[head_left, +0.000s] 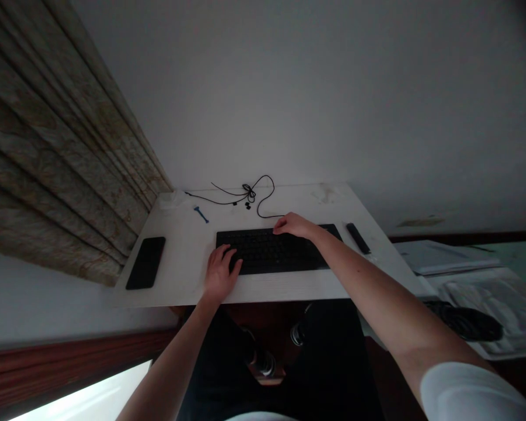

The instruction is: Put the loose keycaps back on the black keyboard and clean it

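Observation:
A black keyboard [263,251] lies across the white table, with its cable [269,194] running out behind it into a tied bundle. My left hand [220,273] rests on the keyboard's left end, fingers spread over the keys. At the far edge, near the middle, my right hand [293,224] is closed with thumb and fingertips together over the top row. Whatever is between those fingertips is too small or hidden to make out. Several small black pieces [248,206] lie beside the cable bundle. A small blue tool [201,214] with a wider end lies further left.
A black phone [145,263] lies at the table's left side. On the right is a long black object [358,238]. A patterned curtain [70,134] hangs at the left, and a wall stands behind the table. Papers and plastic bags [495,298] lie on a lower surface to the right.

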`<state>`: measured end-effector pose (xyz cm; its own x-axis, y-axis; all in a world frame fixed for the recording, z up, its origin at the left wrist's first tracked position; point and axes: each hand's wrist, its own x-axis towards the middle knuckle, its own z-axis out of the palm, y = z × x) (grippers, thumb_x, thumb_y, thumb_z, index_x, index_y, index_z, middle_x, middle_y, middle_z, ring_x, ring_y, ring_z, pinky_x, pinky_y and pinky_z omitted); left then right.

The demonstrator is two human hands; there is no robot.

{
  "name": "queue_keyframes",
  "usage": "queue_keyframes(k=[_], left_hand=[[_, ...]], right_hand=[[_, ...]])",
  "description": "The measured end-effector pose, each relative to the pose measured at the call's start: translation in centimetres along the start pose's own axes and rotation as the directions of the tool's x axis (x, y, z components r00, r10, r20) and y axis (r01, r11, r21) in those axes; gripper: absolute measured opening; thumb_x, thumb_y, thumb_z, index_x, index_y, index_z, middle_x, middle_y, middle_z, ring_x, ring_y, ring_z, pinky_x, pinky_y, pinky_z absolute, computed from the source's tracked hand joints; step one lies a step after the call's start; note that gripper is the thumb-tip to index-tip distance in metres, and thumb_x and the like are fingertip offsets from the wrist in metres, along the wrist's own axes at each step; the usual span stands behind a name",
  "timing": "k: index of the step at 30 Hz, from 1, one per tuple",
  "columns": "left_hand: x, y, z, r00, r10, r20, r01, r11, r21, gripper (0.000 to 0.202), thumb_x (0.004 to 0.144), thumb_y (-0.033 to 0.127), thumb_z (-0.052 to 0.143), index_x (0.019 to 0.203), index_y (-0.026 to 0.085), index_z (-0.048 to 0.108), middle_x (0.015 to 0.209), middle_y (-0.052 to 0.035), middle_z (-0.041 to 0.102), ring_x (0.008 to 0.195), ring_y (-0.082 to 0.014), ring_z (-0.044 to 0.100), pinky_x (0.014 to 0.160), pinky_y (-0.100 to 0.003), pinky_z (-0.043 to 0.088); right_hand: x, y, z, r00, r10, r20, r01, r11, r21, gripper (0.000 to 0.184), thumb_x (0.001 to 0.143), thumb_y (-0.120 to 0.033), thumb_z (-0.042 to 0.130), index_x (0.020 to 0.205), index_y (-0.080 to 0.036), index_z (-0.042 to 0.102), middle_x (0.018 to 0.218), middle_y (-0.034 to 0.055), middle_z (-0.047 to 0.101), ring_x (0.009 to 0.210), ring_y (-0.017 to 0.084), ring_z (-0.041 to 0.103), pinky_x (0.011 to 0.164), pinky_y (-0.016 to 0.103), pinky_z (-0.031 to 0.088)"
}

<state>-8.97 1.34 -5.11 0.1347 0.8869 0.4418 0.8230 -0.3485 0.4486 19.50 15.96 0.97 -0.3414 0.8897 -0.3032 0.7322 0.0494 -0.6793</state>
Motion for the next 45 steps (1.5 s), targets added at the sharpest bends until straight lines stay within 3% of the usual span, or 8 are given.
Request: queue_keyframes(k=[11, 23, 33, 39, 45], left_hand=[[0.1, 0.2, -0.3, 1.0, -0.007, 0.015, 0.007, 0.999, -0.043, 0.029, 0.097, 0.033, 0.057, 0.122, 0.022, 0.063, 0.131, -0.0121, 0.061, 0.129, -0.0294, 0.055, 0.109, -0.053, 0.049], [0.2, 0.1, -0.3, 1.0, -0.014, 0.025, 0.015, 0.999, -0.051, 0.028, 0.096, 0.033, 0.057, 0.122, 0.022, 0.063, 0.131, -0.0124, 0.06, 0.129, -0.0297, 0.055, 0.109, -0.052, 0.049], [0.2, 0.3, -0.5, 1.0, -0.009, 0.024, 0.01, 0.999, -0.049, 0.029, 0.096, 0.032, 0.057, 0.123, 0.022, 0.063, 0.131, -0.012, 0.06, 0.129, -0.0296, 0.054, 0.109, -0.053, 0.048], [0.3, 0.4, -0.5, 0.999, -0.006, 0.036, 0.007, 0.999, -0.044, 0.029, 0.096, 0.033, 0.057, 0.123, 0.023, 0.062, 0.131, -0.0119, 0.06, 0.13, -0.0299, 0.053, 0.109, -0.054, 0.048], [0.2, 0.2, -0.4, 1.0, -0.009, 0.027, 0.01, 0.999, -0.048, 0.029, 0.096, 0.033, 0.058, 0.123, 0.024, 0.062, 0.131, -0.0113, 0.06, 0.13, -0.0296, 0.054, 0.109, -0.053, 0.048]], right_hand=[[0.5, -0.6, -1.2, 0.989, 0.081, 0.121, -0.072, 0.995, -0.076, 0.022, 0.074, -0.035, 0.079, 0.089, -0.018, 0.082, 0.092, 0.0078, 0.079, 0.093, 0.025, 0.07, 0.086, 0.033, 0.049], [1.1, -0.9, -1.7, 0.981, 0.084, 0.177, -0.055, 0.986, -0.159, 0.024, 0.072, -0.037, 0.077, 0.088, -0.02, 0.081, 0.093, 0.0075, 0.078, 0.096, 0.027, 0.069, 0.087, 0.035, 0.049], [2.1, -0.4, -1.3, 0.98, 0.1, 0.172, -0.08, 0.99, -0.119, 0.023, 0.069, -0.034, 0.079, 0.085, -0.018, 0.078, 0.088, 0.0071, 0.076, 0.088, 0.024, 0.067, 0.079, 0.033, 0.048], [2.1, -0.2, -1.4, 0.973, 0.068, 0.22, -0.067, 0.998, -0.012, 0.03, 0.067, -0.033, 0.082, 0.093, -0.019, 0.078, 0.095, 0.0068, 0.077, 0.092, 0.024, 0.067, 0.085, 0.033, 0.048], [1.1, -0.2, -1.3, 0.986, 0.021, 0.164, -0.02, 1.0, -0.01, 0.025, 0.073, -0.037, 0.079, 0.09, -0.019, 0.078, 0.093, 0.0063, 0.076, 0.093, 0.023, 0.067, 0.087, 0.032, 0.048]])
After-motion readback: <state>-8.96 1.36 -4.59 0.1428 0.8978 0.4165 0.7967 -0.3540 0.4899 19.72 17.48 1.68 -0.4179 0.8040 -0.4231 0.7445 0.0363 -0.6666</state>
